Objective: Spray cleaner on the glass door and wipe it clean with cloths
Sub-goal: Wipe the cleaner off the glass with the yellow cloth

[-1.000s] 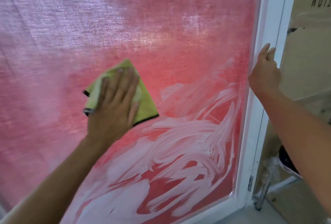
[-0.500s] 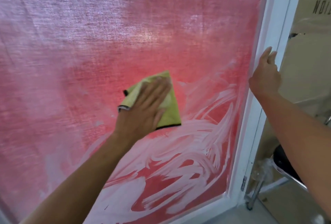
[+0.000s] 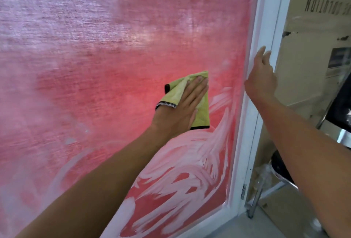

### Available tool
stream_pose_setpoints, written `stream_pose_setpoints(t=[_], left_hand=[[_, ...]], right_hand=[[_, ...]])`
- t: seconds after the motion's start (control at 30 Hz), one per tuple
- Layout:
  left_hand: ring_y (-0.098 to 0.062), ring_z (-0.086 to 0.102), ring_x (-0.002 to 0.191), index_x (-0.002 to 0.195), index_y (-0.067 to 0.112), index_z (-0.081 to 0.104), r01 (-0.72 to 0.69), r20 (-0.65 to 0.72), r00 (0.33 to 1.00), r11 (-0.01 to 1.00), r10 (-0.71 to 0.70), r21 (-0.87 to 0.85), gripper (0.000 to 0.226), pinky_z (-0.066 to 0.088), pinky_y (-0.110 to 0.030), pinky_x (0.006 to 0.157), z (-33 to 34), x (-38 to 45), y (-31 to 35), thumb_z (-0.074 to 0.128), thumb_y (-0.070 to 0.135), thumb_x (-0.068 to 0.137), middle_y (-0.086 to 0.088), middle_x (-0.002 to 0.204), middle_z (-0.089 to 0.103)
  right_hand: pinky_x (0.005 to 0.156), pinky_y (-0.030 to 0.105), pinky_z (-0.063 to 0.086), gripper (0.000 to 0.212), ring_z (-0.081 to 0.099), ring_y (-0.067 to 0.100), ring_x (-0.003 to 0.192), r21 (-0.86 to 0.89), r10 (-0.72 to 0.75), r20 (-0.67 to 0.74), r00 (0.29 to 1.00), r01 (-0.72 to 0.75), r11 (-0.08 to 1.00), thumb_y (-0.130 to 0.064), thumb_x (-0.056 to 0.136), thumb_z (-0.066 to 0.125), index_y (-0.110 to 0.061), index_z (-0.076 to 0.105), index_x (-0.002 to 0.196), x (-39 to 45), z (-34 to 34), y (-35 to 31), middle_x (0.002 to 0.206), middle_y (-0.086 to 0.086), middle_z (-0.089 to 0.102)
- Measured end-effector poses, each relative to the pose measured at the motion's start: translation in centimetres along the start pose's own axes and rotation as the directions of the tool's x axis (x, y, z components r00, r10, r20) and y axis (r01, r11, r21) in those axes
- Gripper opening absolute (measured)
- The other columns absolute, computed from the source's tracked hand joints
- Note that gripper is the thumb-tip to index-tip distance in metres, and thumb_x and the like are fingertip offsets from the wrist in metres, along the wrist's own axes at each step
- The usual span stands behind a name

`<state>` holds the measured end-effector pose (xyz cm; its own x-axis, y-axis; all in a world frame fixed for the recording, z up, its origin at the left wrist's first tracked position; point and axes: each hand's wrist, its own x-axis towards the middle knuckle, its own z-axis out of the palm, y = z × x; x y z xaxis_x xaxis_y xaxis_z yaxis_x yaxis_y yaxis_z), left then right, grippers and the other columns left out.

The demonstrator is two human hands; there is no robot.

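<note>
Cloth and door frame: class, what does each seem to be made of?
Cloth: probably microfibre, matt yellow-green with dark stitched edging, folding softly under the left hand. Door frame: smooth, semi-gloss white, perhaps painted metal or plastic; unclear which.

Two bare arms show, with no sleeves on them. The left hand [image 3: 182, 108] and the right hand [image 3: 261, 78] are bare too, with short, plain fingernails.

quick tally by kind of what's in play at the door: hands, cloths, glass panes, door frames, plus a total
hands: 2, left hand flat on the cloth, right hand on the frame
cloths: 1, yellow-green cloth
glass panes: 1, glass door with white cleaner smears low down
door frames: 1, white frame
total: 5
</note>
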<state>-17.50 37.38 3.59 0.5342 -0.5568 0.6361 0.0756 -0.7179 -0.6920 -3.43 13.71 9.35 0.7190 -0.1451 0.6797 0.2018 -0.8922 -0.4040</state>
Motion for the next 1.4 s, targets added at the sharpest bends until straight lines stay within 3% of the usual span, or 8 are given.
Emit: stream_pose_setpoints(t=[0.5,0.63,0.8,1.07,1.17,1.27,1.33,1.4], left_hand=[[-0.026,-0.003,0.161,0.166,0.006,0.000,-0.508,0.210,0.845,0.861,0.492,0.028,0.065,0.013,-0.046,0.130,2.3,-1.9,2.4,0.021,0.012,0.104,-0.011,0.174,-0.003],[-0.021,0.013,0.160,0.166,0.008,0.017,-0.208,0.019,0.978,0.978,0.208,0.001,0.060,0.010,-0.040,0.132,1.5,-1.2,0.9,0.030,0.019,0.108,-0.010,0.173,0.013],[-0.022,0.002,0.162,0.165,0.003,0.002,0.153,-0.046,0.987,0.988,-0.154,-0.013,0.068,-0.003,-0.040,0.131,-1.3,0.8,-2.0,0.015,0.043,0.113,-0.012,0.174,-0.001],[-0.028,0.008,0.160,0.164,-0.001,0.012,0.171,-0.238,0.963,0.972,-0.129,0.163,0.066,0.008,-0.048,0.130,-1.9,9.7,-4.8,0.026,0.035,0.111,-0.014,0.172,0.010],[-0.027,0.041,0.127,0.137,0.010,0.051,0.112,-0.316,0.948,0.969,-0.038,0.222,0.040,0.031,-0.041,0.109,-1.1,10.3,-4.4,0.050,0.026,0.101,-0.008,0.133,0.043],[-0.022,0.056,0.111,0.109,0.016,0.056,0.120,-0.352,0.936,0.962,-0.027,0.246,0.012,0.034,-0.035,0.102,-1.0,9.7,-3.6,0.057,0.025,0.101,0.000,0.109,0.056],[-0.025,0.055,0.133,0.124,0.010,0.059,0.187,-0.314,0.944,0.950,-0.103,0.250,0.023,0.030,-0.039,0.120,-0.7,8.7,-2.2,0.046,0.022,0.108,-0.005,0.128,0.062],[-0.033,0.030,0.155,0.151,-0.001,0.041,0.246,-0.211,0.954,0.957,-0.212,0.152,0.047,0.010,-0.045,0.131,-1.0,7.6,-0.4,0.031,0.023,0.112,-0.017,0.158,0.043]], right_hand=[[0.073,0.042,0.047,0.090,0.063,0.040,0.109,-0.025,0.003,-0.045,0.999,-0.004,1.000,0.012,0.093,0.053,-0.010,0.001,0.163,-0.3,0.1,-0.2,0.171,0.012,0.007],[0.067,0.039,0.047,0.091,0.064,0.039,0.104,-0.011,-0.007,-0.057,0.998,0.006,1.000,0.013,0.092,0.052,-0.011,0.001,0.163,-0.3,0.4,-0.2,0.171,0.011,0.008],[0.063,0.036,0.042,0.090,0.066,0.036,0.096,-0.012,-0.005,-0.078,0.997,0.004,1.000,0.013,0.091,0.051,-0.010,0.002,0.163,-0.1,0.9,-0.2,0.170,0.014,0.009],[0.065,0.036,0.044,0.086,0.067,0.035,0.104,-0.030,-0.024,-0.093,0.995,0.022,0.999,0.012,0.093,0.047,-0.010,0.003,0.163,-0.2,1.1,0.1,0.170,0.014,0.010],[0.070,0.040,0.052,0.086,0.065,0.036,0.110,-0.029,-0.020,-0.092,0.996,0.018,0.999,0.012,0.093,0.046,-0.011,0.003,0.163,-0.2,1.2,0.1,0.170,0.013,0.010],[0.065,0.038,0.050,0.087,0.067,0.037,0.105,-0.028,-0.025,-0.090,0.996,0.023,0.999,0.013,0.092,0.046,-0.012,0.003,0.163,-0.2,1.2,0.2,0.171,0.013,0.009],[0.065,0.038,0.050,0.087,0.067,0.037,0.106,-0.030,-0.025,-0.090,0.996,0.023,0.999,0.013,0.092,0.046,-0.013,0.002,0.163,-0.2,1.3,0.3,0.171,0.012,0.009],[0.067,0.040,0.052,0.086,0.067,0.037,0.110,-0.032,-0.018,-0.093,0.995,0.015,0.999,0.012,0.093,0.045,-0.013,0.002,0.163,-0.2,1.3,0.3,0.171,0.012,0.008]])
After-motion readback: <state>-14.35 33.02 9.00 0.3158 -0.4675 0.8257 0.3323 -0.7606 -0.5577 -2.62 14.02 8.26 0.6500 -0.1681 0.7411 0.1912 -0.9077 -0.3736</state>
